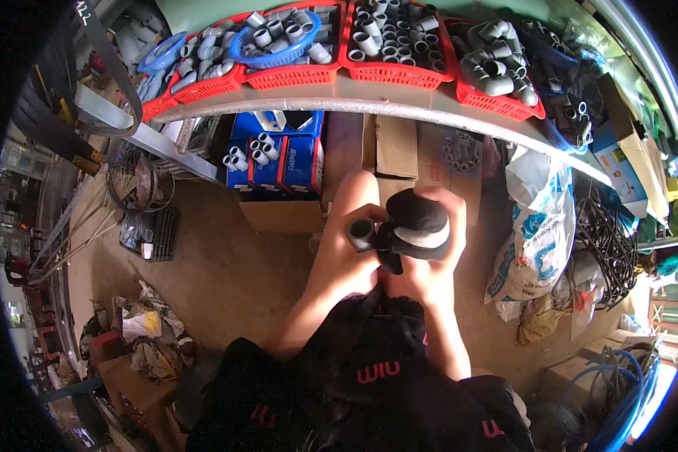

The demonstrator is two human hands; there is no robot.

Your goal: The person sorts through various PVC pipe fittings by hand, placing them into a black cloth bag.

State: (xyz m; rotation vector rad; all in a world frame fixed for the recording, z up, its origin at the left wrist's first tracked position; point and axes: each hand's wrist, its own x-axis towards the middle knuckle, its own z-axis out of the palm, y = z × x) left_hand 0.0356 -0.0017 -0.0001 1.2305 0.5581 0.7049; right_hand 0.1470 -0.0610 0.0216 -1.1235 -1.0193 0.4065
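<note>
My left hand (348, 260) is closed around a grey pipe fitting (361, 232), its round open end facing up. Close beside it, my right hand (434, 273) grips a rounded black bundle with a pale band (420, 218); I cannot tell what kind of thing this is. A dark strip of it hangs between the two hands, near the fitting. Both hands are in front of my body, above my legs.
Red baskets (399, 73) of grey pipe fittings line the shelf ahead. Below stand blue boxes (303, 162) with several fittings (264, 149) on top, beside a cardboard box (396, 147). A white sack (531, 226) is at right; crumpled scraps (152, 331) lie at left.
</note>
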